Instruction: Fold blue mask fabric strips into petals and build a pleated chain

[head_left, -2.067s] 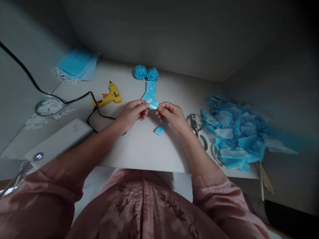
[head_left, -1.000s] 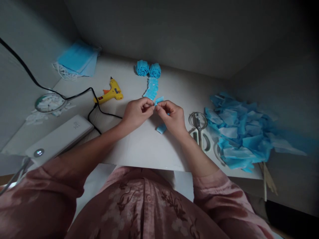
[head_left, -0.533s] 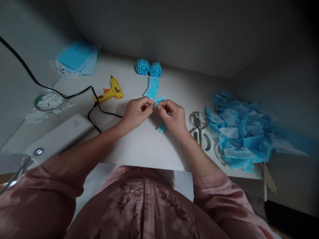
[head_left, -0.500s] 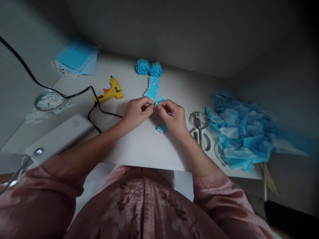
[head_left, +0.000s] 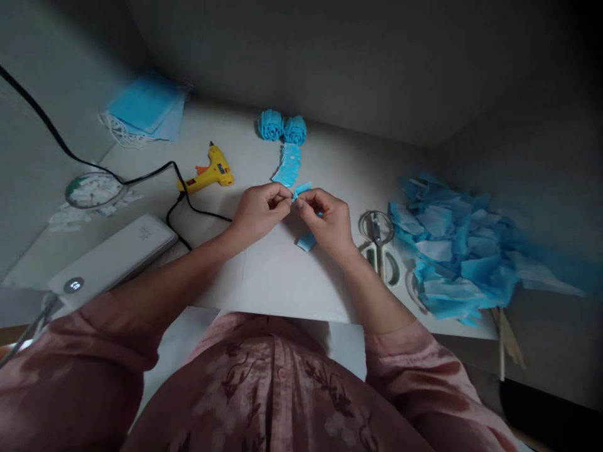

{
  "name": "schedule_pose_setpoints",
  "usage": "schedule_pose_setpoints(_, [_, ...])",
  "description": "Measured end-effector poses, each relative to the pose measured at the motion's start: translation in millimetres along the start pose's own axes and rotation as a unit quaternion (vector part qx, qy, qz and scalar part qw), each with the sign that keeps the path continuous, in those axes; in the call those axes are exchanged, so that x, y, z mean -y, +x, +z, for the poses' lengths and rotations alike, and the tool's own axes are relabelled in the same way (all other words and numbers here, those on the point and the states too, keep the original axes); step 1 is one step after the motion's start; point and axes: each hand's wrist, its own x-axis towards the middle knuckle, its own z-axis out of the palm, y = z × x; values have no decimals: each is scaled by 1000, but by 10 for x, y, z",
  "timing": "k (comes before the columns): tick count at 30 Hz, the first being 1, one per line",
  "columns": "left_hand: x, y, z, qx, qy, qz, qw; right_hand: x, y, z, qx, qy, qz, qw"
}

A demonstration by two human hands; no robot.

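Note:
Between my fingertips is a small blue fabric piece [head_left: 303, 188], folded or creased. My left hand [head_left: 264, 212] pinches its left end, and my right hand [head_left: 327, 220] pinches it from the right. Just beyond the fingers lies a row of overlapping blue folded pieces [head_left: 287, 164]. Two blue fabric roses [head_left: 271, 125] sit side by side behind that row. Under my right hand, another blue strip [head_left: 306, 242] rests on the table, partly covered by the hand.
A yellow glue gun [head_left: 207, 172] with a black cord lies left, near a white power bank [head_left: 113, 257] and a dish of white bits [head_left: 94, 190]. Blue masks [head_left: 146, 107] are stacked at back left. Scissors [head_left: 379, 251] and a blue scrap heap [head_left: 455, 245] are right.

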Motion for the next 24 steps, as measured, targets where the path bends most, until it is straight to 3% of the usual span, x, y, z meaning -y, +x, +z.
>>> schedule_pose_setpoints(8, [10, 5, -6, -1, -4, 14, 1000, -46, 15, 11, -9, 22, 0, 1000])
schedule_pose_setpoints(15, [-58, 49, -39, -23, -178, -114, 977, -31, 85, -35, -18, 215, 120, 969])
schedule_pose_setpoints(20, [-51, 44, -64, 81, -258, -148, 951, 4, 77, -39, 5, 236, 141, 961])
schedule_pose_setpoints(24, [-30, 35, -67, 90, -248, -142, 954, 1, 67, -38, 26, 239, 145, 960])
